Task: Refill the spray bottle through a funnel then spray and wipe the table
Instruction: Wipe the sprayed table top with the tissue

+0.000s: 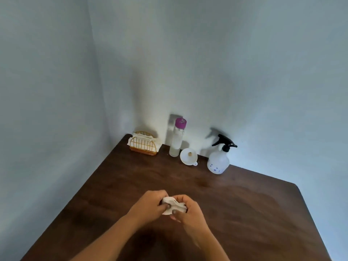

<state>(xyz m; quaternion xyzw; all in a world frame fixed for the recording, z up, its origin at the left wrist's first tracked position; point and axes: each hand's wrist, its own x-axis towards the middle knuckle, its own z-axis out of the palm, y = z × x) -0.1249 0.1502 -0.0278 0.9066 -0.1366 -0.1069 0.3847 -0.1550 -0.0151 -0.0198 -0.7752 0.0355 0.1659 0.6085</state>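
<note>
Over the middle of the dark wooden table point(244, 213), my left hand point(150, 206) and my right hand point(188, 210) both grip a crumpled white tissue point(172, 204) between them. At the back by the wall stands a translucent spray bottle point(218, 161) with a black trigger head. To its left a white funnel point(188, 156) lies on its side. A tall clear bottle point(176, 140) with a purple cap stands upright beside the funnel.
A gold wire napkin holder point(144, 145) with white napkins sits in the table's back left corner. Pale blue walls close in behind and to the left. The table's right edge point(308, 210) runs diagonally.
</note>
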